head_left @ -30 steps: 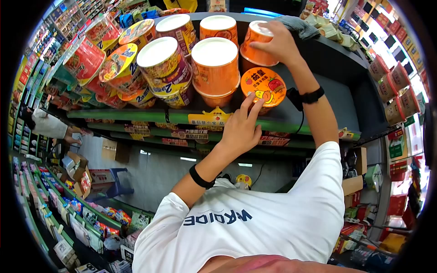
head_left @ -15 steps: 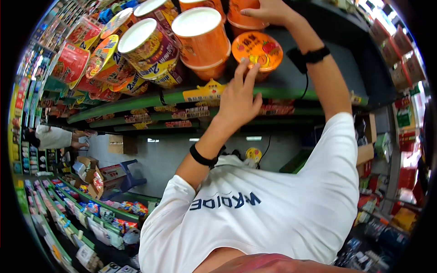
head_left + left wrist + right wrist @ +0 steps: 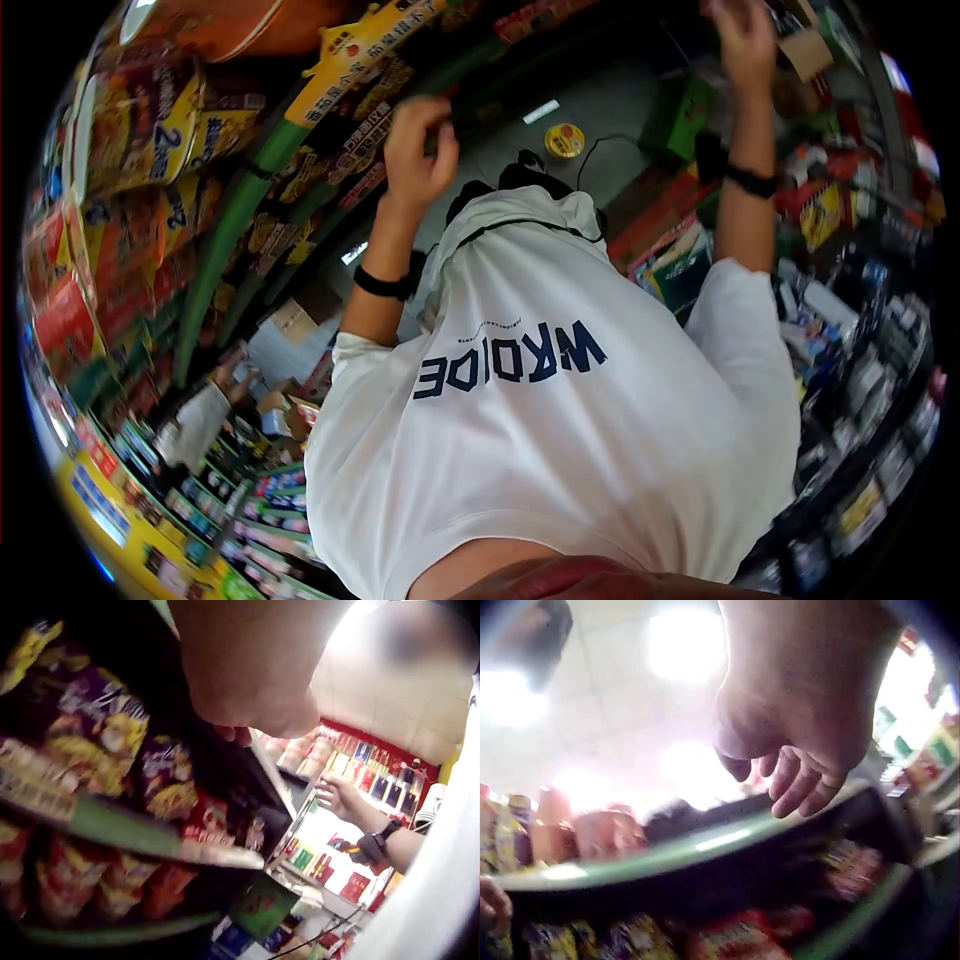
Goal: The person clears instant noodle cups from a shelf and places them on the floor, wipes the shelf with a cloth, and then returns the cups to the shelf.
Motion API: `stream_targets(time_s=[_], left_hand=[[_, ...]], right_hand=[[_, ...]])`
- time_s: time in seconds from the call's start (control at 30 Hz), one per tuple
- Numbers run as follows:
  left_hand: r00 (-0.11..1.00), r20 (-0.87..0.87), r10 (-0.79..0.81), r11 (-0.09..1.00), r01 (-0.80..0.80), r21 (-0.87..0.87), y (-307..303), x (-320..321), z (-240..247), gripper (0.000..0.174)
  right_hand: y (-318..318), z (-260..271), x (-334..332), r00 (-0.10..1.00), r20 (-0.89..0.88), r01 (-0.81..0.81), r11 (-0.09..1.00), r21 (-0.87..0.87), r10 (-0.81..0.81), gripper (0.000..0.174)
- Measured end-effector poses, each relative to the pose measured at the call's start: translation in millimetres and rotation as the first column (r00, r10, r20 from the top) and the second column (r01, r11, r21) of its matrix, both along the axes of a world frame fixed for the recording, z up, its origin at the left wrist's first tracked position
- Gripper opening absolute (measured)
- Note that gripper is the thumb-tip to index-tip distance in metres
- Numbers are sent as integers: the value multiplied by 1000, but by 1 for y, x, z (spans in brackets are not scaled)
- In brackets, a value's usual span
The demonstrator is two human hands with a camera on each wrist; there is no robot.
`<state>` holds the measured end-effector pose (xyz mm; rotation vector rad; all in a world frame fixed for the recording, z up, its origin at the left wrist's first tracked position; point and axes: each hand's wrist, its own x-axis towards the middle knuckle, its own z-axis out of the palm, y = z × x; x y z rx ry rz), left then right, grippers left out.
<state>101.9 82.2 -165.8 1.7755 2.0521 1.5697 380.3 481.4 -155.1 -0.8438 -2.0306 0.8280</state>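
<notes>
My left hand hangs in the air beside the green shelf edge, its fingers loosely curled with nothing in them. Far to the right, my right hand is raised, blurred and cut by the top of the head view. The right wrist view shows the fingers of the right hand bent loosely and empty, in front of the shelf. Orange noodle cups stand on the top shelf, apart from the hand. At the head view's upper left, a large orange cup is partly cut off.
Purple and yellow noodle cups fill the shelf at left. Bagged noodles lie on a lower shelf. On the floor are a round yellow-lidded tub and a green box. Another person is at lower left.
Both hands have come away from the orange cups and drawn back from the shelf top. The head view has swung, putting the shelf at upper left.
</notes>
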Motion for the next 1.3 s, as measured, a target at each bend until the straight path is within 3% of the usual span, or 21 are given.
stream_targets(time_s=[0.03,0.07,0.1,0.13,0.17,0.23,0.27,0.3,0.33,0.4,0.43,0.53,0.67,0.73,0.83,0.9,1.0,1.1,1.13,1.23,1.3], left_hand=[[992,126,-19,988,38,-151,-23,7,-25,17],[984,171,-42,969,82,-234,-42,11,-51,15],[962,275,7,916,104,-387,-68,12,-90,13],[934,342,99,826,114,-552,-94,13,-129,13],[922,361,141,772,125,-623,-120,16,-164,15],[908,386,163,707,166,-688,-169,17,-244,18],[871,446,206,522,288,-803,-197,12,-283,21],[837,483,257,311,401,-861,-211,9,-300,24],[844,485,227,306,411,-859,-205,9,-296,24],[720,475,506,-94,594,-799,-181,6,-281,25],[743,475,472,-109,583,-805,-171,4,-286,25],[853,391,344,154,360,-920,-123,11,-290,26],[765,570,299,334,475,-814,-49,12,-288,28],[622,719,310,540,508,-671,-7,33,-256,30],[674,686,273,480,523,-704,22,53,-232,30],[609,768,200,517,600,-611,29,50,-282,36],[897,430,99,203,405,-892,31,65,-296,48],[887,460,31,71,458,-886,54,84,-272,58],[886,463,19,14,462,-887,58,83,-291,60],[805,567,175,177,540,-822,90,111,-284,51],[761,613,212,97,607,-788,110,115,-310,44]], right_hand=[[-59,-25,24,981,-169,64,978,-200,-99,29],[-74,-101,80,968,104,243,955,-167,-228,46],[-123,-128,120,725,661,446,863,-238,-192,43],[-173,-176,166,559,825,407,839,-360,82,47],[-238,-295,241,543,836,394,856,-335,77,48],[-354,-238,232,555,688,664,249,-705,468,39],[-398,-232,246,678,502,271,453,-849,537,35],[-441,-252,267,585,619,338,536,-773,523,32],[-469,-232,258,730,601,479,383,-790,326,32],[-505,-232,263,781,610,559,283,-780,138,34],[-520,-232,262,789,614,608,167,-776,-19,36],[-517,-241,264,687,716,709,-101,-698,-126,32],[-484,-318,293,837,509,532,84,-842,-200,26],[-442,-347,288,816,555,575,128,-808,-160,25],[-372,-303,246,845,459,516,193,-835,-273,26],[-327,-304,228,893,397,435,178,-883,-212,29],[-284,-336,215,905,379,420,280,-863,-192,36],[-276,-320,200,850,523,495,432,-754,-62,42],[-269,-321,195,854,520,490,302,-818,23,44],[-258,-347,181,914,395,378,165,-911,89,55],[-250,-368,174,930,356,339,159,-927,96,70]])
